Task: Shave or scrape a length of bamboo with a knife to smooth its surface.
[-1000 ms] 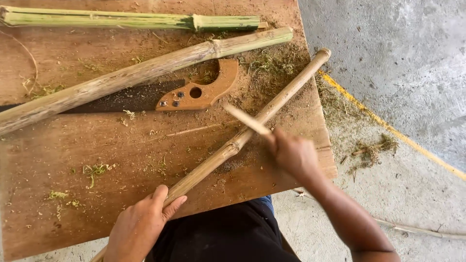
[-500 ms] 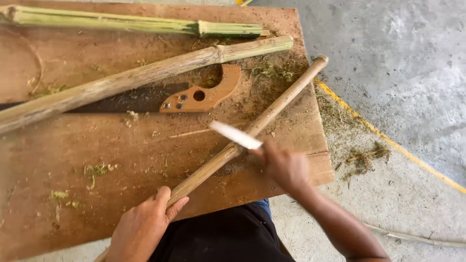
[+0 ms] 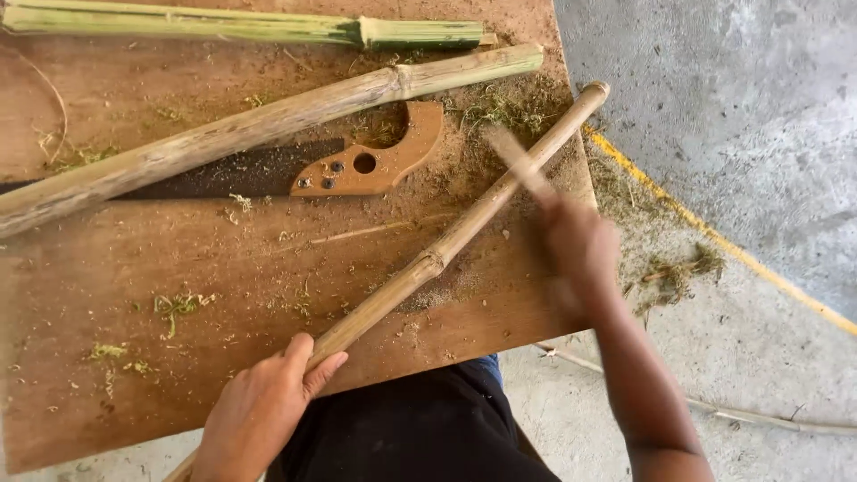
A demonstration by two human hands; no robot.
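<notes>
Bamboo pole [image 3: 464, 228] lies diag. across worktop [image 3: 134, 295], far end past the edge. Looks stiff, light, smooth; prob. rolls if loose, so best pinned at near end, close to a node. Left hand [image 3: 259, 411] clamps near end, thumb over the top. Right hand [image 3: 580, 245] clenched on a thin blade [image 3: 518, 165], motion-blurred, wrist raised above pole mid-length. Saw [image 3: 357, 165], two thicker stalks beyond.
</notes>
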